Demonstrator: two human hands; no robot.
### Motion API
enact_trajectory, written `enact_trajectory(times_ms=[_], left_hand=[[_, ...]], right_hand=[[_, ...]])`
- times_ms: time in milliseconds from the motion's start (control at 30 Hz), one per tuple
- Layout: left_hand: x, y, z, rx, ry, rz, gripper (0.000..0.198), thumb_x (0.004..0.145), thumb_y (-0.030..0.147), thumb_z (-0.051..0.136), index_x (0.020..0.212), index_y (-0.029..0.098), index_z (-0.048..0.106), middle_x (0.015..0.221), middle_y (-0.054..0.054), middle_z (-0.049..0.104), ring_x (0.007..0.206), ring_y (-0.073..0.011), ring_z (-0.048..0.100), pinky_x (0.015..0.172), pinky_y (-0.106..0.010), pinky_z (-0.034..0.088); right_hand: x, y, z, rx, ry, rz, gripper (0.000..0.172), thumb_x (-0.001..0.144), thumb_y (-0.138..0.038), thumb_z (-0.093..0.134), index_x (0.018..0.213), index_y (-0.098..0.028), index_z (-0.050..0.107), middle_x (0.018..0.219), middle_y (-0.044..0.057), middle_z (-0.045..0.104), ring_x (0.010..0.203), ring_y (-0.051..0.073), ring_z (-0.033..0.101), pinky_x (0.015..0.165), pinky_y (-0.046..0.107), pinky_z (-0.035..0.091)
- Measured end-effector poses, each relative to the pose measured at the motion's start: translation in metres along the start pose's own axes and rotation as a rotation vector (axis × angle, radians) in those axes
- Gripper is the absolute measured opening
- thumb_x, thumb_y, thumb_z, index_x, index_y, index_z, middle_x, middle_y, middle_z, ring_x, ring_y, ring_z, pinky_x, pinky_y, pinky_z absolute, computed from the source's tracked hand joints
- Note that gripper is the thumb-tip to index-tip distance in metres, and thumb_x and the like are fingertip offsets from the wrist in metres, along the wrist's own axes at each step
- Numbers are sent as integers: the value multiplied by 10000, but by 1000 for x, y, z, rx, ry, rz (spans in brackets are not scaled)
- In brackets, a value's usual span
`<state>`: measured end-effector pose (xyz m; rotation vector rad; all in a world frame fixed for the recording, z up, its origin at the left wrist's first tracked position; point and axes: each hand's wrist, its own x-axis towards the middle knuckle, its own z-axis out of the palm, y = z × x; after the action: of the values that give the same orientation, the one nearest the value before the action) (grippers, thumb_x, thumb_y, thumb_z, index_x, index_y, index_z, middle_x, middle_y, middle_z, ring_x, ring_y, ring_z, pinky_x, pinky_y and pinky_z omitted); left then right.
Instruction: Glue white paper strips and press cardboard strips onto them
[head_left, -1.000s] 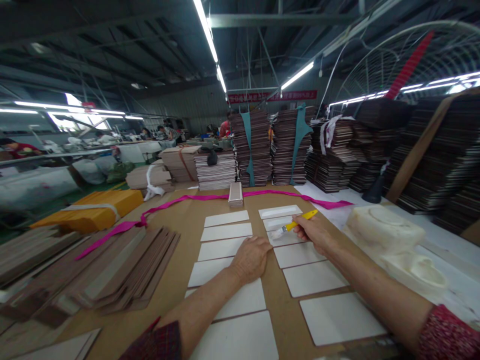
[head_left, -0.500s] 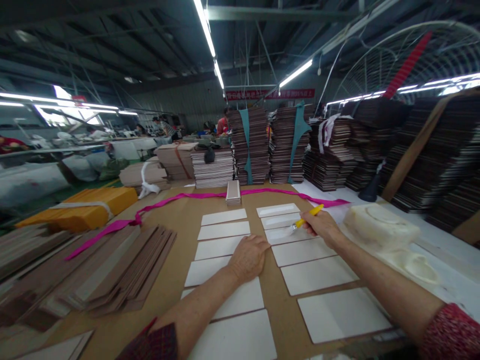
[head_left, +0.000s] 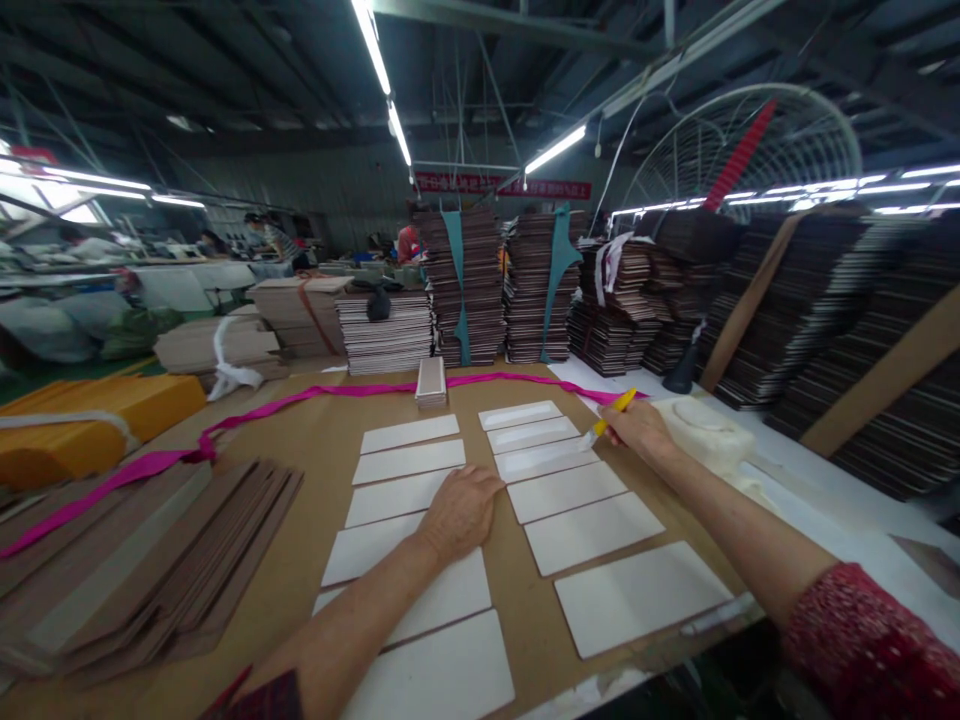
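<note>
My right hand (head_left: pixel 636 425) grips a paintbrush (head_left: pixel 616 408) by its yellow handle. The bristles touch the right end of a white card panel (head_left: pixel 544 459), third from the back in the right column, which carries a wet-looking streak. Two panels behind it, including the rearmost panel (head_left: pixel 519 414), show similar glossy streaks. Nearer me, the panels (head_left: pixel 606 530) in that column look plain. My left hand (head_left: pixel 460 508) rests palm down with fingers stretched out over the left column of white panels (head_left: pixel 409 462), its fingertips at the gap between the columns.
A whitish plastic container (head_left: pixel 701 428) stands right of my right hand. Brown card strips (head_left: pixel 202 560) lie in piles at left, by a yellow bundle (head_left: pixel 90 415). A pink ribbon (head_left: pixel 360 388) crosses the table. Tall board stacks (head_left: pixel 480 300) and a large fan (head_left: pixel 750 150) stand behind.
My view has swung to the right, so everything sits further left in the picture. The brush has moved along the third panel from its middle to its right end. My left hand stays over its panels.
</note>
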<state>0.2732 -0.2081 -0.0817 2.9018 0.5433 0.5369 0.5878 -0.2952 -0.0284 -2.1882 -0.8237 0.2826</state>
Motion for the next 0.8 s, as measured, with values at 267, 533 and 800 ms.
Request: enact_trajectory(times_ms=[267,533,800], left_hand=[[0,0,0,-3,3,6,308,878,91,440,1050,193,674,1090,-66,691,1033,-236,579,969,-407,454],[1,8,-11,66,3,-51,313,884,114,439,1105,185,648,1131,-99,666,1051,-255,581,933,-436,448],[-26,43,-20,33,-121,34,338,854,98,457,1108,215,647,1148,-59,669,1074,-255,561,940,-425,454]], right_hand=[[-8,-4,-12,130,68,26,368,814,-330,667,488,-180,583,365,7,516,380,117,478,419,229,363],[-63,-22,1,595,-22,86,223,847,-318,604,700,-150,607,568,18,627,422,78,506,379,168,391],[-104,-24,22,663,-222,112,184,852,-290,614,746,-140,632,562,6,624,388,61,476,350,146,356]])
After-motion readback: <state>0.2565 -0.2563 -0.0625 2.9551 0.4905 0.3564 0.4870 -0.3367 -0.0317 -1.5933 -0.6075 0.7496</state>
